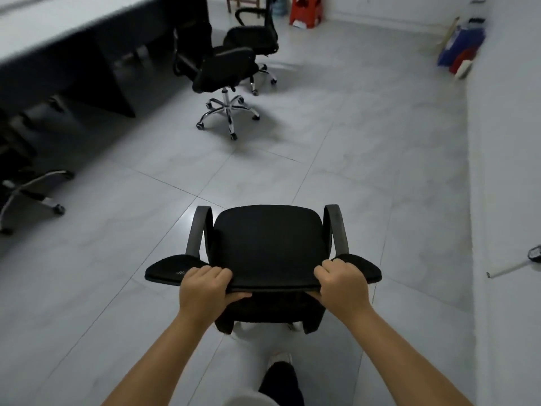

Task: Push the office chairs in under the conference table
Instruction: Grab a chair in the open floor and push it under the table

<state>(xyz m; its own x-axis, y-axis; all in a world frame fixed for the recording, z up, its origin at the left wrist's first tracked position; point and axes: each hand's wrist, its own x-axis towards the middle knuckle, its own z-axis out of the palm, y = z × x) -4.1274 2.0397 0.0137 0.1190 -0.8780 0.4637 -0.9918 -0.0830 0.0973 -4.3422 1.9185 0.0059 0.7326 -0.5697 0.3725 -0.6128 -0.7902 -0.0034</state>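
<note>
A black mesh office chair with grey armrests stands right in front of me on the tiled floor, its seat facing away. My left hand and my right hand both grip the top edge of its backrest. The conference table, light top over dark panels, runs along the upper left. Two more black office chairs, one nearer and one behind it, stand out on the floor beside the table's far part. At the left edge, the chrome base of another chair shows, partly under the table.
A white wall runs down the right side, with a blue and red dustpan leaning on it. A red stool and a water bottle stand at the far end. My leg and shoe show below the chair.
</note>
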